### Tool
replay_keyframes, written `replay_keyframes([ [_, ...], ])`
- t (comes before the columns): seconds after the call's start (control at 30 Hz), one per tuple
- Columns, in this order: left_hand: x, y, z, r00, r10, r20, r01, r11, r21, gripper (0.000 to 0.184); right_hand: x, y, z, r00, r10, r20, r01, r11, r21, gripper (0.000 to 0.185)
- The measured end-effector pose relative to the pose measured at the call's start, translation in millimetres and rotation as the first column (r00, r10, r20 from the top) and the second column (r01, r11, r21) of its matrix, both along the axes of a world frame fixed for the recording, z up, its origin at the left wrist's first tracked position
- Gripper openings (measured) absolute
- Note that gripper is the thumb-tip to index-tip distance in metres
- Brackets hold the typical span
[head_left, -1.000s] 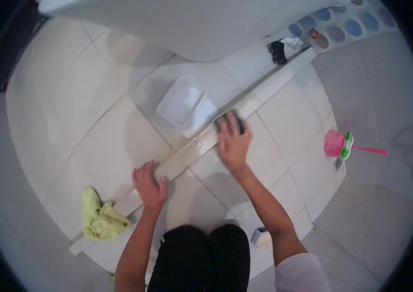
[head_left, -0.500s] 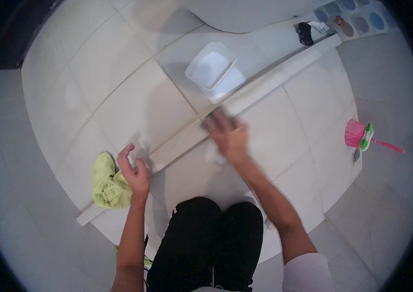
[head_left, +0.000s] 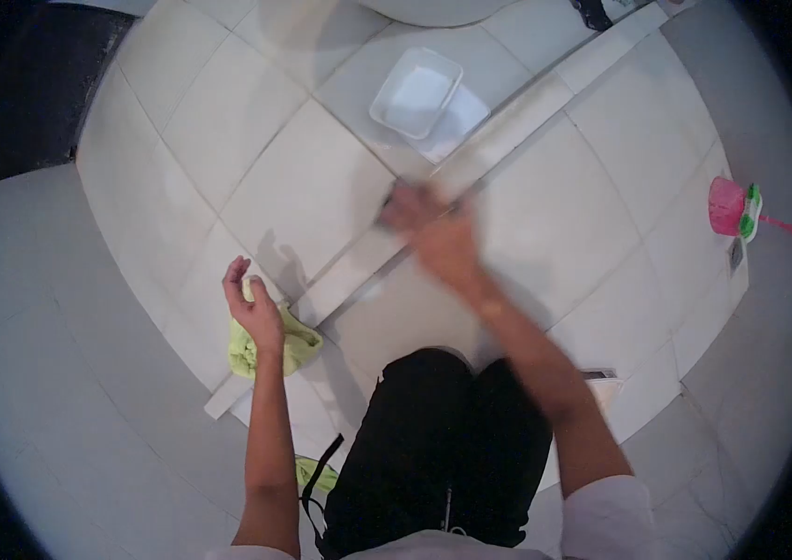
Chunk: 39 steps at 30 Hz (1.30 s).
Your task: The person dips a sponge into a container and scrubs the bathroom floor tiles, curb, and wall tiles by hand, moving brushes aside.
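Observation:
My left hand (head_left: pixel 254 308) hovers above a crumpled lime-green cloth (head_left: pixel 298 347), its fingers loosely curved and apart with nothing in them. The cloth lies over the lower left part of a long, low white ledge (head_left: pixel 517 126) that crosses the tiled floor diagonally. Motion smears my right hand (head_left: pixel 429 224), which is down at the middle of this ledge. Something dark shows under its fingertips, too blurred to name. Just beyond the ledge, a white rectangular plastic tub (head_left: pixel 415 93) rests on the floor tiles.
A pink scoop-like item (head_left: pixel 724 207) with a green-and-white part lies at the right. A dark object (head_left: pixel 592 13) sits by the ledge's far end. Another green cloth (head_left: pixel 318 473) is beside my left leg, and a flat item (head_left: pixel 601 385) lies by my right forearm.
The camera view has shifted, so the floor and cloth appear farther right. My right hand has moved slightly left along the ledge and is more blurred. My left hand remains over the cloth.

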<state>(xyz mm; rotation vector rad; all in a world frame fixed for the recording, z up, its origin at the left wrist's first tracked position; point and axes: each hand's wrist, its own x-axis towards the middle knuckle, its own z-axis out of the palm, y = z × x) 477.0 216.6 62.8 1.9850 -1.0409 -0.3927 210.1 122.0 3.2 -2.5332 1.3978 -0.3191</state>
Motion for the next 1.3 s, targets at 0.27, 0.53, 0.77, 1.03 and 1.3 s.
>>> replay_keyframes([
  [0.27, -0.5, -28.8, -8.3, 0.996, 0.006, -0.088, -0.013, 0.997, -0.075, 0.034, -13.3, 5.5, -9.0, 0.949, -0.203, 0.24, 0.194, 0.979, 0.064, 0.039],
  [0.53, -56.4, -52.9, 4.1, 0.83, -0.508, 0.231, 0.503, 0.86, 0.087, 0.029, -99.1, -78.1, -4.4, 0.908, -0.401, 0.121, 0.415, 0.9, -0.135, 0.04],
  [0.77, -89.5, -72.8, -21.0, 0.889, -0.457, -0.01, 0.456, 0.886, 0.084, 0.029, -31.8, -5.7, -2.1, 0.972, -0.06, 0.229, 0.075, 0.996, -0.057, 0.033],
  [1.03, -88.2, -95.8, 9.0, 0.702, -0.688, 0.182, 0.662, 0.725, 0.19, 0.029, -130.6, -150.6, -15.9, 0.723, -0.647, 0.241, 0.69, 0.692, -0.211, 0.032],
  [1.3, -215.9, -214.6, -25.1, 0.535, -0.845, 0.019, 0.845, 0.535, -0.004, 0.034, -41.2, -6.4, -27.2, 0.575, -0.66, 0.484, 0.677, 0.715, 0.172, 0.046],
])
